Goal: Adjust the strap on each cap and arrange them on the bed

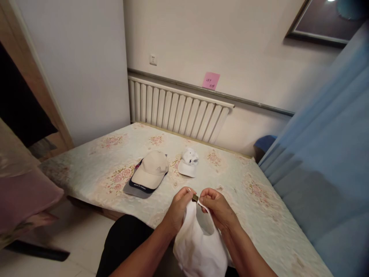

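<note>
A white baseball cap [198, 244] hangs from both hands near the bed's front edge, its back opening facing up. My left hand [182, 204] pinches one side of the back strap beside a small brass-coloured buckle [195, 198]. Closed on the strap's other side is my right hand [215, 206], thumb against fingers. Beyond them on the bed lies a smaller white cap [189, 159] with a dark logo. To its left, a beige cap [152, 165] rests on top of darker caps [138, 191], whose brims stick out below it.
The bed [236, 184] has a floral cover. Behind it are a white radiator [173, 107] and a wall with a pink note [211, 80]. A blue curtain [325, 154] hangs along the right side. Pink fabric [25, 196] is at the left.
</note>
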`<state>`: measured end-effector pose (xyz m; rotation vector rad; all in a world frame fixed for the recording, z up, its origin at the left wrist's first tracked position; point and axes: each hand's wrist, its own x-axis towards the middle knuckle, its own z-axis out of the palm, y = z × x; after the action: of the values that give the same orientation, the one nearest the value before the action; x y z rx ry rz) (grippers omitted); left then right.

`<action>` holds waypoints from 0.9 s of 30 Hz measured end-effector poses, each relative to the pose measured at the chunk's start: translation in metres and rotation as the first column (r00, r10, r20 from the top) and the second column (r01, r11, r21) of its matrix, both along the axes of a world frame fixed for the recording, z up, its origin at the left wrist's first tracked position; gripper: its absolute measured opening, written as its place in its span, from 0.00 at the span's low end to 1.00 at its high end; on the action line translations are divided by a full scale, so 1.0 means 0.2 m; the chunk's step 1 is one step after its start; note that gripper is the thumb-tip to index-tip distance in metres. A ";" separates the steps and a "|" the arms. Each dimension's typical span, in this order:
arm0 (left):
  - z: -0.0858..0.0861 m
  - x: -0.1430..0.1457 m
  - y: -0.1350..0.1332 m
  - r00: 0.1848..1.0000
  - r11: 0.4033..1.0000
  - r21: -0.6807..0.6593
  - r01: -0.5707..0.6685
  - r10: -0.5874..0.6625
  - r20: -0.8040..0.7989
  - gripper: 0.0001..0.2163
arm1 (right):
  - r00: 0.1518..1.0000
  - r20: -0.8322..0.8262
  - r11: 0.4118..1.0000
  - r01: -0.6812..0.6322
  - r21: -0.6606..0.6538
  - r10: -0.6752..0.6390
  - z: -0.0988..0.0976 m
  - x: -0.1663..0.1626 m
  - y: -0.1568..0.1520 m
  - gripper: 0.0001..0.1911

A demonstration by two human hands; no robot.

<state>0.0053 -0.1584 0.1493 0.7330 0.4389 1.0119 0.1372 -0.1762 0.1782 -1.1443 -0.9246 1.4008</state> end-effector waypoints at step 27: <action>-0.08 -0.12 0.11 0.991 0.985 0.144 0.098 -0.083 -0.108 0.02 | 0.979 -0.033 0.979 -0.203 -0.034 0.202 -0.07 0.31 -0.17 0.11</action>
<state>-0.0187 -0.1364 0.1341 0.9343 0.4172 0.9315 0.1997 -0.2100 0.1649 -1.0771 -1.0204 1.6008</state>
